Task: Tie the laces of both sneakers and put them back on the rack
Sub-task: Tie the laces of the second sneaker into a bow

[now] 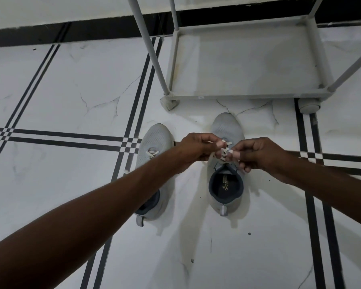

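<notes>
Two light grey sneakers stand side by side on the floor, toes pointing toward the rack. Over the right sneaker, my left hand and my right hand each pinch part of its white laces, held between the fingertips above the tongue. Its dark opening faces me. The left sneaker is partly hidden under my left forearm; its white laces lie loose, one end trailing onto the floor. The grey rack stands just beyond the shoes, and its bottom shelf holds nothing.
The floor is white marble tile with dark double stripes. The rack's slanted poles rise at the upper middle and right, with feet close to the sneaker toes. A dark skirting band runs along the wall behind.
</notes>
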{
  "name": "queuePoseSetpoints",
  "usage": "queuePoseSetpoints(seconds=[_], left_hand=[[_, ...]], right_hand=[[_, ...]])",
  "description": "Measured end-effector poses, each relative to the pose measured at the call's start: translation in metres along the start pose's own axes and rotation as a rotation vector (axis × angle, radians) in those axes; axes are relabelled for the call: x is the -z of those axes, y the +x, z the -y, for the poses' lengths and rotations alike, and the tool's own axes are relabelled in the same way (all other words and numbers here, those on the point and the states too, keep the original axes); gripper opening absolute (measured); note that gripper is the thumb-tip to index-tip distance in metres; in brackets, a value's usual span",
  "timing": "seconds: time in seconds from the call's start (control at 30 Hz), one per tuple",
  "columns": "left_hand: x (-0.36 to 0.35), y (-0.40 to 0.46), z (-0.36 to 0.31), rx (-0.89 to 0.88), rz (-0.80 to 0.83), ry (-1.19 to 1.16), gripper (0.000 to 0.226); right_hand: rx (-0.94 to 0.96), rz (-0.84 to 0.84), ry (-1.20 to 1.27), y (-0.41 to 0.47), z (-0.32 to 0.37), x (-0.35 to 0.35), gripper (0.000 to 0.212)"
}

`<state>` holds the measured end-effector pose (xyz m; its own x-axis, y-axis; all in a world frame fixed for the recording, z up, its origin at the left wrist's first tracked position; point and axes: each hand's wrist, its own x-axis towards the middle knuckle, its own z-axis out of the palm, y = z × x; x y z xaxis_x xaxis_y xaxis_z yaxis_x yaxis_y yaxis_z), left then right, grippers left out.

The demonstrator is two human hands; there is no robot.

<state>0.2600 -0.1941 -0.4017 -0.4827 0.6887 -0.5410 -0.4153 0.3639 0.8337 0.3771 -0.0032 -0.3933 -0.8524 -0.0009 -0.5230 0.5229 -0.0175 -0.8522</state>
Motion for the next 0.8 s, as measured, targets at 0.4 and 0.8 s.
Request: queuePoseSetpoints(seconds=[0.4, 0.8], left_hand=[[0.002, 0.023, 0.011, 0.083, 0.000, 0.009, 0.032], [-0.008, 0.033, 0.017, 0.141, -0.058, -0.076, 0.011]], right_hand=[[0.121, -0.320, -0.216, 0.010, -0.006, -0.025, 0.014], [0.202, -0.315, -0.288, 0.013, 0.001, -0.027, 0.020]])
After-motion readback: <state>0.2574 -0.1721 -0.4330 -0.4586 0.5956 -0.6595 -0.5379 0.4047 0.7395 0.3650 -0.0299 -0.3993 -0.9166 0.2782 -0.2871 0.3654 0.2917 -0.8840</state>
